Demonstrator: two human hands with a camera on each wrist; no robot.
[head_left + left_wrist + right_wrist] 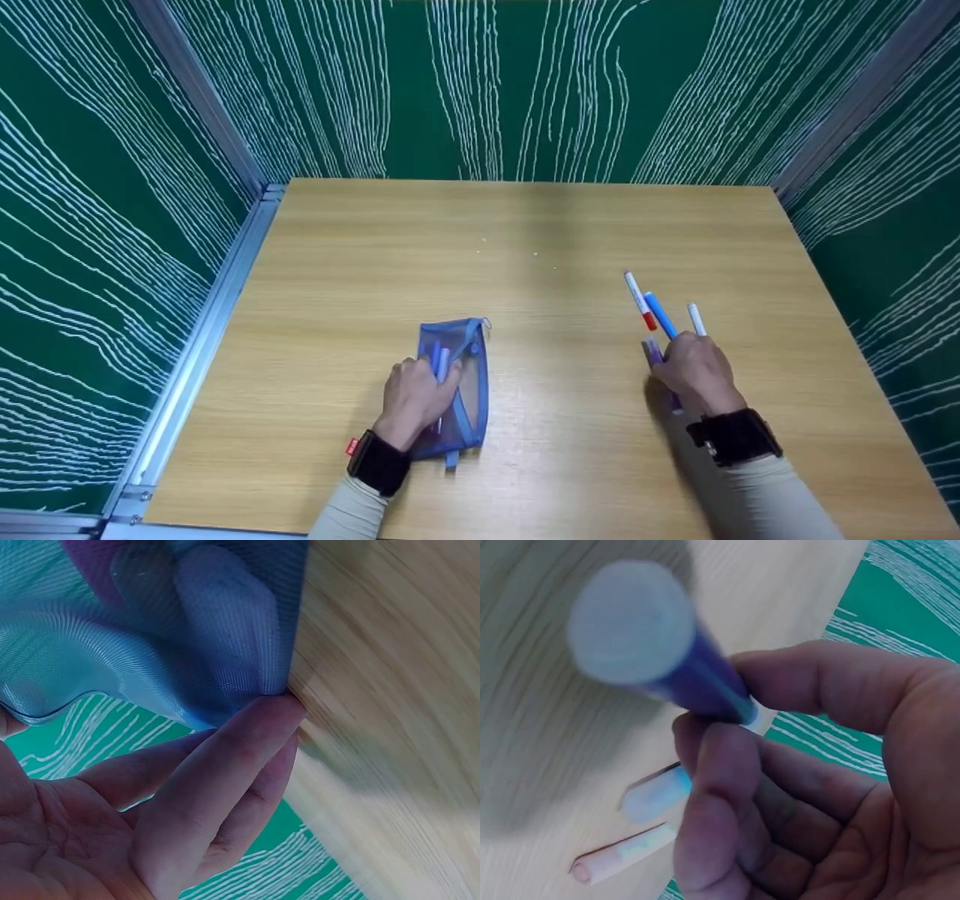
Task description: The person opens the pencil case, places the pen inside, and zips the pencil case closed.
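My left hand [418, 394] grips the side of a blue mesh pencil case [472, 375] with a zip. In the left wrist view its fingertips press the edge of the mesh [240, 667], and the thumb is mostly out of frame. Blue and pale lilac markers [442, 364] show at the case beside the thumb. Over on the right, my right hand [697, 371] pinches a purple marker [705, 679] between thumb and fingertips, its pale round end toward the wrist camera. Just beyond that hand lie a blue marker [660, 313] and a white marker [697, 319].
A white marker with a red cap [640, 300] lies beside the blue one on the wooden table [555, 360]. Small white specks [535, 253] dot the far half. Green walls with white lines [510, 90] and metal rails [202, 315] border the table.
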